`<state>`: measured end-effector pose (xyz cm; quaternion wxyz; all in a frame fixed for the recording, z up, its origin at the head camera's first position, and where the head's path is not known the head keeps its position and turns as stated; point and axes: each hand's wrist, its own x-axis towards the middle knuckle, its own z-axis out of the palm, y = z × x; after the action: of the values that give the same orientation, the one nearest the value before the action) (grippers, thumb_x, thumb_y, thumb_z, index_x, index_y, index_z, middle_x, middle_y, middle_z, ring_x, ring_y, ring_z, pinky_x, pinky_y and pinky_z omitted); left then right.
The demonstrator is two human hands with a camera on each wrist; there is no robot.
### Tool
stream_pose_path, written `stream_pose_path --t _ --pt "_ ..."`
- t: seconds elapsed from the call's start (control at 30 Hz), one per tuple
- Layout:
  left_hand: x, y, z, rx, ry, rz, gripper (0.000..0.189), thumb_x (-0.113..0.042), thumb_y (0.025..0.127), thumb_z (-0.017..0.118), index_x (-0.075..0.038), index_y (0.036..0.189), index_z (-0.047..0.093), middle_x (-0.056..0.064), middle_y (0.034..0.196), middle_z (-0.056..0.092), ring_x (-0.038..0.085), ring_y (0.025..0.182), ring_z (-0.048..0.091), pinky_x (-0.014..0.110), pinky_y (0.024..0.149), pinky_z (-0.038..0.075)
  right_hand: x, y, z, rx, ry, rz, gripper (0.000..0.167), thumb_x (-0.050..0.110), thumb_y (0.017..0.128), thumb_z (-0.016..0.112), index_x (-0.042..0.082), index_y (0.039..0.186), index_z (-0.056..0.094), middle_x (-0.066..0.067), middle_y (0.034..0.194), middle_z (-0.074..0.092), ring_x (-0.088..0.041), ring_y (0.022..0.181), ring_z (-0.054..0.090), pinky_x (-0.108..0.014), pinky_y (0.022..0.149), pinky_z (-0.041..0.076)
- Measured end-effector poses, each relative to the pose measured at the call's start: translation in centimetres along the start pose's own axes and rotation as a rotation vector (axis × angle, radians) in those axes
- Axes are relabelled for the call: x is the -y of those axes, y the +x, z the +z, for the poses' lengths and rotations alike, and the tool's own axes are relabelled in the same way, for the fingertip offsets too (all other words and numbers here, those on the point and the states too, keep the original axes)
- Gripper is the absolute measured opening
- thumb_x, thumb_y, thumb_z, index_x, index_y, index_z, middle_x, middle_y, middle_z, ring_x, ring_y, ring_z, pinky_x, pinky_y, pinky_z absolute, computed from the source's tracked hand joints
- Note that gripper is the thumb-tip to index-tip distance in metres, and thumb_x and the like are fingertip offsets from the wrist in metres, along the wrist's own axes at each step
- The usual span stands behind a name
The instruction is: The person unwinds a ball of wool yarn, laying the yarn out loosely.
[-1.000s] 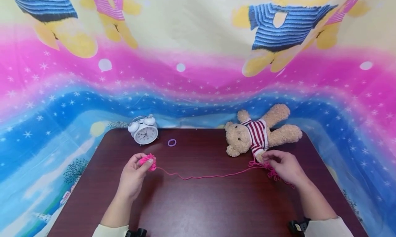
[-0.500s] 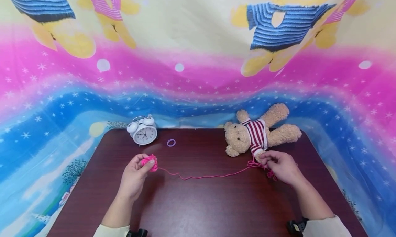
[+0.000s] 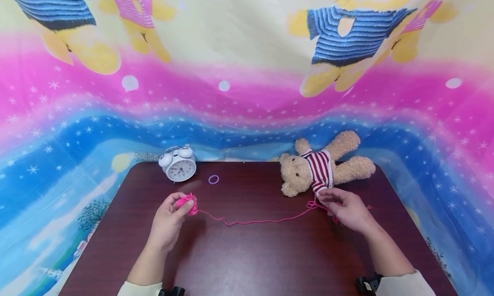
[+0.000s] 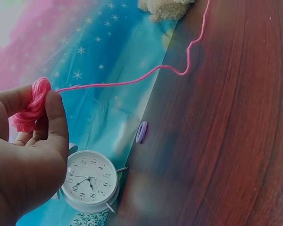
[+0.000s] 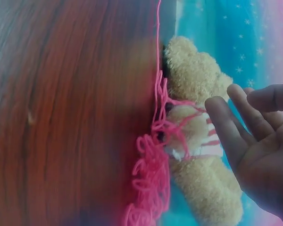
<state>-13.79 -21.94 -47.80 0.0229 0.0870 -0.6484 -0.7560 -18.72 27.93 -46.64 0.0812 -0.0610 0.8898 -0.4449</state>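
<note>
My left hand (image 3: 167,221) pinches a small wound bundle of pink yarn (image 3: 187,204) between thumb and fingers, held above the table. From it a single yarn strand (image 4: 127,83) runs across to the right. A loose, looped heap of pink yarn (image 5: 151,174) lies by the teddy bear (image 3: 297,169), partly hidden under my right hand in the head view. My right hand (image 3: 351,210) hovers over that heap near the bear's arm, its fingers (image 5: 226,127) loosely extended. The bear lies on its back in a red-and-white striped shirt.
A white twin-bell alarm clock (image 3: 179,165) stands at the back left of the dark wooden table (image 3: 247,257). Beside it lies a purple ring (image 3: 213,179). A patterned cloth (image 3: 247,124) hangs behind the table and along its sides.
My right hand has shifted slightly left over the yarn heap, covering more of the bear's paw. My left hand stays nearly still with the yarn bundle.
</note>
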Motion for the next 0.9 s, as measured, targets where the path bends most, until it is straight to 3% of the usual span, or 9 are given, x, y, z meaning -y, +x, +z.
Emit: stream_pose_path --t 0.13,0.23,0.5,0.73,0.9 --pt "-0.1 0.0 0.3 0.015 0.007 0.009 0.034 -0.010 0.100 0.070 -0.002 0.122 0.046 -0.003 0.107 0.076 0.016 0.103 0.073 0.028 0.091 0.058 0.6 0.0 0.5 0.003 0.063 -0.043 0.030 0.010 0.103 0.063 0.004 0.132 0.066 -0.021 0.127 0.069 -0.036 0.104 0.072 -0.034 0.076 0.063" --pt "-0.1 -0.1 0.5 0.021 -0.004 0.006 0.033 -0.009 0.100 0.069 -0.001 0.122 0.045 -0.002 0.107 0.076 0.016 0.104 0.072 0.029 0.092 0.058 1.1 0.2 1.1 -0.006 0.078 -0.076 0.030 0.009 0.101 0.066 0.002 0.131 0.066 -0.020 0.125 0.070 -0.032 0.109 0.072 -0.030 0.080 0.062" --pt "0.0 -0.3 1.0 0.031 -0.033 0.029 0.030 -0.006 0.101 0.067 -0.001 0.119 0.045 -0.001 0.105 0.076 0.013 0.103 0.072 0.028 0.091 0.059 2.3 1.0 4.0 -0.044 0.022 -0.227 0.024 0.005 0.095 0.072 0.007 0.119 0.073 -0.012 0.108 0.077 -0.021 0.099 0.073 -0.028 0.084 0.059" --pt "-0.1 -0.5 1.7 0.054 -0.054 0.033 0.030 -0.005 0.101 0.066 -0.001 0.121 0.044 0.001 0.107 0.075 0.014 0.099 0.073 0.031 0.094 0.058 3.6 1.6 6.5 -0.008 0.083 -0.244 0.025 0.003 0.095 0.072 0.003 0.120 0.073 -0.004 0.105 0.077 -0.018 0.099 0.073 -0.026 0.084 0.059" --pt "-0.2 -0.5 2.1 0.088 -0.088 0.042 0.036 -0.004 0.101 0.066 -0.001 0.128 0.042 0.002 0.113 0.074 0.015 0.106 0.072 0.031 0.096 0.057 4.9 2.0 8.1 0.005 0.098 -0.270 0.023 0.005 0.095 0.072 0.008 0.118 0.074 -0.008 0.105 0.077 -0.017 0.096 0.073 -0.028 0.084 0.059"
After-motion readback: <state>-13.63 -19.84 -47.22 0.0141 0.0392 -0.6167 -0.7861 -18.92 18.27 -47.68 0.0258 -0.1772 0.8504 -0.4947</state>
